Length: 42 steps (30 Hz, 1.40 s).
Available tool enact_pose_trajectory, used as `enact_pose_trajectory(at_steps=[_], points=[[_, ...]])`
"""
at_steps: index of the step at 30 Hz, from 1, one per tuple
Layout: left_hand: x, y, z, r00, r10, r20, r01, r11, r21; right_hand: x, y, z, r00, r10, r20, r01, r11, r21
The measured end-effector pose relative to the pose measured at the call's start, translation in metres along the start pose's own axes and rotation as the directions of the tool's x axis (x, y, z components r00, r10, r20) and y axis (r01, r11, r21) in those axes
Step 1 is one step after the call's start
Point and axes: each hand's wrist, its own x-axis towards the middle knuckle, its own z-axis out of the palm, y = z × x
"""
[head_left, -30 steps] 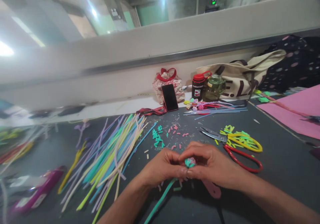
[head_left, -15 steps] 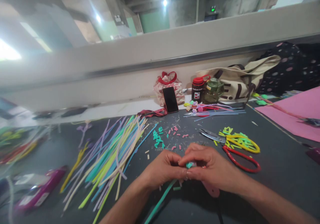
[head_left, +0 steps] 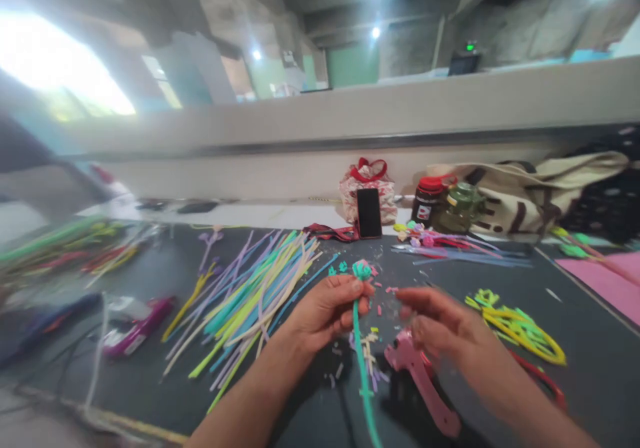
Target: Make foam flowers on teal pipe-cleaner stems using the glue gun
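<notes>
My left hand [head_left: 336, 308] pinches a teal pipe-cleaner flower [head_left: 361, 270] just below its curled head, which has a touch of pink on top. Its long teal stem [head_left: 361, 361] hangs down toward the front of the table. To the right, my right hand [head_left: 445, 331] is apart from the flower, slightly blurred, with fingers spread and nothing seen in them. Below it lies a pink glue gun [head_left: 420, 381], partly behind the hand. Small cut pieces [head_left: 370, 351] in cream and purple are scattered beside the stem.
Many pastel pipe cleaners [head_left: 255, 301] lie left of my hands. Yellow-and-red-handled scissors [head_left: 543, 345] lie at right, partly covered by my right hand. A phone [head_left: 369, 213] leans on a cloth bag [head_left: 345, 191]; bottles [head_left: 427, 201] stand behind. A magenta tool [head_left: 137, 328] lies left.
My hands were together around the flower head. Now the right hand has let go and moved right, while the left holds the flower upright. The view has shifted left and up.
</notes>
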Motion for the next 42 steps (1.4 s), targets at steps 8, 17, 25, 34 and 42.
enact_pose_trajectory(at_steps=[8, 17, 25, 34, 42], points=[[0.001, 0.024, -0.001, 0.993, 0.114, 0.009, -0.112, 0.985, -0.128, 0.021, 0.027, 0.049, 0.952, 0.12, 0.282, -0.137, 0.99, 0.04], [0.0, 0.019, -0.01, 0.989, 0.146, -0.036, -0.15, 0.979, -0.139, 0.036, 0.019, 0.044, 0.959, 0.143, 0.244, -0.112, 0.984, -0.136], [0.003, 0.016, -0.013, 0.979, 0.184, -0.089, -0.189, 0.981, -0.053, 0.042, 0.024, 0.039, 0.962, 0.159, 0.22, -0.118, 0.975, -0.19], [-0.001, 0.02, -0.005, 0.964, 0.22, -0.149, -0.206, 0.973, 0.104, 0.05, 0.027, 0.04, 0.954, 0.068, 0.292, 0.027, 0.95, -0.31], [-0.004, 0.023, 0.003, 0.951, 0.265, -0.158, -0.244, 0.959, 0.145, 0.05, 0.026, 0.034, 0.936, -0.034, 0.35, 0.173, 0.911, -0.375]])
